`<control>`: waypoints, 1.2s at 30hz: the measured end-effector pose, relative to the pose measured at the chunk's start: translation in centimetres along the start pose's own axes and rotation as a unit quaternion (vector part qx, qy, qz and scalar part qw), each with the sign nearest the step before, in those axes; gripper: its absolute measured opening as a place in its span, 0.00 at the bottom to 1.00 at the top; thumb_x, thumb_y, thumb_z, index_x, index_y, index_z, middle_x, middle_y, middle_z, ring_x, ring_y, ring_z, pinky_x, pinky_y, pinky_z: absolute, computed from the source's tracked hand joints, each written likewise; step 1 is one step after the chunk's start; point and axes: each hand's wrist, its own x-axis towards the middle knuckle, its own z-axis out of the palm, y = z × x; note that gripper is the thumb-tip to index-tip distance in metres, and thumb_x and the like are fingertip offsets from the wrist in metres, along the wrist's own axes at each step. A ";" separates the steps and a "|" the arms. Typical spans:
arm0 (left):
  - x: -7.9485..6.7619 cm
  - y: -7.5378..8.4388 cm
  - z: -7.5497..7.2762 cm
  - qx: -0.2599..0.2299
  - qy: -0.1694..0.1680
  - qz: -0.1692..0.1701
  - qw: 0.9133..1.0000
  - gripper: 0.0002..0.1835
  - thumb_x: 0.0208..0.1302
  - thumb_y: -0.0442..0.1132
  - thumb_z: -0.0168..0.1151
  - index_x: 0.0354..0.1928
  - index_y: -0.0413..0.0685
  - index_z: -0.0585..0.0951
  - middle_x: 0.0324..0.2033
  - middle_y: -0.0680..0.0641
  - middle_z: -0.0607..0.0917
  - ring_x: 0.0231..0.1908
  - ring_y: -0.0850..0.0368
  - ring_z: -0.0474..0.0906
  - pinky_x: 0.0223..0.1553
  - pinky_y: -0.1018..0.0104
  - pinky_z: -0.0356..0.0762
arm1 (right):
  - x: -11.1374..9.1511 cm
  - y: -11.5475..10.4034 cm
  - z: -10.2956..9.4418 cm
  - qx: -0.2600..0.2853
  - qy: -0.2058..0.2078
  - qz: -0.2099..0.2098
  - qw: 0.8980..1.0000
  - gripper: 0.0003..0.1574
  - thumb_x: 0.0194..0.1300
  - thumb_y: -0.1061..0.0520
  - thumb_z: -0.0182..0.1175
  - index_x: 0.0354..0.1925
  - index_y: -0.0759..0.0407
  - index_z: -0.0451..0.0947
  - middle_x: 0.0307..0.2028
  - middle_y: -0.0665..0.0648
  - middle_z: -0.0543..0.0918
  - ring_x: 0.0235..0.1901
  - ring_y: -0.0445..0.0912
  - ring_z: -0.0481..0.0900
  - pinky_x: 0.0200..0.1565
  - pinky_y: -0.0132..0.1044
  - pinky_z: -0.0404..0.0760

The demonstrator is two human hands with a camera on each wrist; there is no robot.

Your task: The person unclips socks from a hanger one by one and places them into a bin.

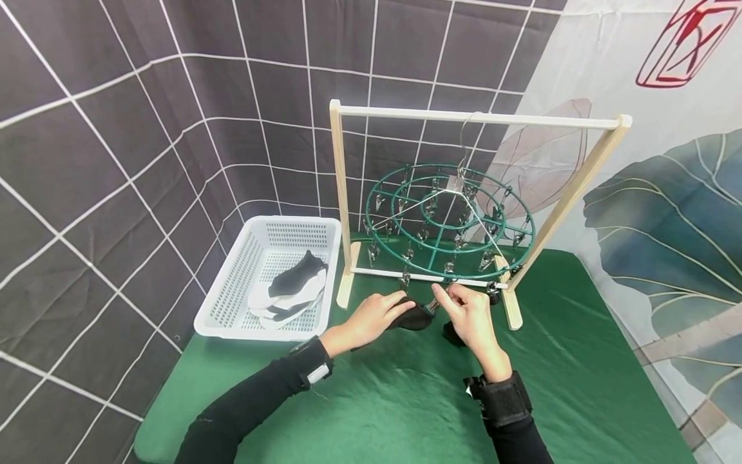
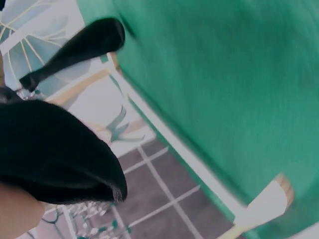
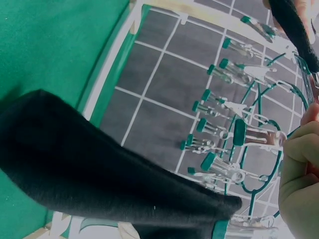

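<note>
My left hand [image 1: 371, 319] holds a black sock [image 1: 414, 317] in front of the round hanger's near rim. My right hand [image 1: 472, 316] pinches a metal clip [image 1: 433, 305] at one end of that sock. In the right wrist view, the right thumb and fingers [image 3: 301, 167] press the clip close against the held sock [image 3: 291, 25]. Another black sock [image 3: 99, 159] hangs from a clip just to the right, partly behind the right hand in the head view. The green round hanger [image 1: 431, 267] carries several clips on its rings.
A white wood-ended rack [image 1: 400, 113] holds the hanger by its hook. To the left stands a white perforated basket [image 1: 223, 309] with dark and white socks [image 1: 298, 274] inside. A green cloth [image 1: 371, 412] covers the table; a grey grid-patterned backdrop [image 1: 278, 148] stands behind.
</note>
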 end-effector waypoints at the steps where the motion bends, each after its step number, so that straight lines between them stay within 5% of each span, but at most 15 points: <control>1: 0.0 0.1 -0.2 0.018 -0.002 0.007 1.000 0.12 0.71 0.46 0.51 0.42 0.46 0.78 0.17 0.54 0.74 0.16 0.64 0.66 0.25 0.71 0.68 | 0.0 0.0 0.0 -0.001 0.003 0.002 1.000 0.27 0.59 0.60 0.66 0.11 0.48 0.64 0.11 0.41 0.59 0.11 0.34 0.54 0.17 0.27 0.53; 11: -0.4 -0.8 -1.6 0.050 0.007 -0.011 0.999 0.11 0.72 0.47 0.50 0.40 0.50 0.77 0.15 0.57 0.70 0.16 0.64 0.66 0.23 0.70 0.67 | 0.5 0.2 -0.6 0.024 0.062 -0.002 0.998 0.32 0.59 0.63 0.65 0.10 0.49 0.57 0.12 0.41 0.56 0.13 0.34 0.49 0.18 0.27 0.49; 16: 0.2 -1.1 -4.3 0.086 0.001 -0.034 0.996 0.12 0.73 0.48 0.47 0.42 0.49 0.75 0.15 0.54 0.71 0.15 0.62 0.67 0.18 0.68 0.69 | 0.2 0.6 -0.7 0.027 0.055 0.003 0.998 0.31 0.58 0.61 0.66 0.10 0.50 0.58 0.12 0.43 0.56 0.13 0.34 0.50 0.18 0.28 0.50; 20: 0.9 -2.7 -7.4 0.107 -0.019 -0.083 0.991 0.13 0.75 0.47 0.42 0.49 0.46 0.71 0.17 0.52 0.73 0.14 0.59 0.70 0.13 0.69 0.69 | -0.1 0.7 -0.6 0.020 0.057 0.010 0.998 0.30 0.57 0.60 0.67 0.11 0.51 0.58 0.12 0.43 0.56 0.13 0.35 0.51 0.19 0.28 0.51; 27: 0.6 -8.9 -11.1 0.178 -0.080 -0.160 0.968 0.17 0.74 0.36 0.41 0.59 0.34 0.64 0.30 0.40 0.80 0.27 0.49 0.79 0.24 0.62 0.76 | -0.4 0.6 -0.5 0.022 0.041 0.025 0.999 0.31 0.57 0.59 0.67 0.11 0.50 0.57 0.12 0.40 0.55 0.13 0.35 0.50 0.19 0.29 0.51; 32: 0.1 -12.3 -11.5 0.188 -0.163 -0.233 0.940 0.30 0.70 0.33 0.40 0.67 0.20 0.48 0.43 0.29 0.79 0.32 0.47 0.80 0.30 0.62 0.78 | -0.4 0.5 -0.7 0.021 0.040 0.024 0.999 0.31 0.57 0.59 0.68 0.11 0.50 0.57 0.12 0.41 0.55 0.13 0.35 0.51 0.19 0.30 0.52; 36: -0.1 -14.0 -11.1 0.187 -0.201 -0.300 0.914 0.32 0.71 0.38 0.38 0.68 0.23 0.46 0.46 0.28 0.78 0.36 0.44 0.80 0.34 0.57 0.80 | -0.4 0.4 -0.7 0.021 0.037 0.029 0.999 0.31 0.58 0.58 0.67 0.11 0.50 0.57 0.12 0.42 0.55 0.12 0.35 0.51 0.19 0.30 0.52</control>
